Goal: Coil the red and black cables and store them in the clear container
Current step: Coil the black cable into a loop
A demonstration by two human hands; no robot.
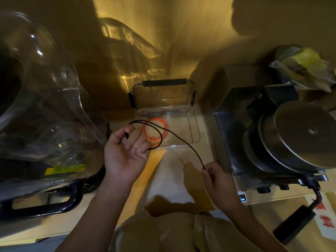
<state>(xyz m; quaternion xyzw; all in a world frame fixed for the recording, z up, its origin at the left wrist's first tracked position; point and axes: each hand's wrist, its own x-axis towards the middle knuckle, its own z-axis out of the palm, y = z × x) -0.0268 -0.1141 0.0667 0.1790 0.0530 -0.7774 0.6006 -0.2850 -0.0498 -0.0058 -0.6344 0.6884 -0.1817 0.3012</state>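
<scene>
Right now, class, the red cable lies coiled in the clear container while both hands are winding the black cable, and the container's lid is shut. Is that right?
One detail is wrong: the clear container is open, with no lid on it, as the head view shows. The red cable does lie coiled inside, and the left hand and right hand hold the black cable.

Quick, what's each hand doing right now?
Left hand: pinching a loop of the black cable between thumb and forefinger.
Right hand: pinching the cable's other end.
</scene>
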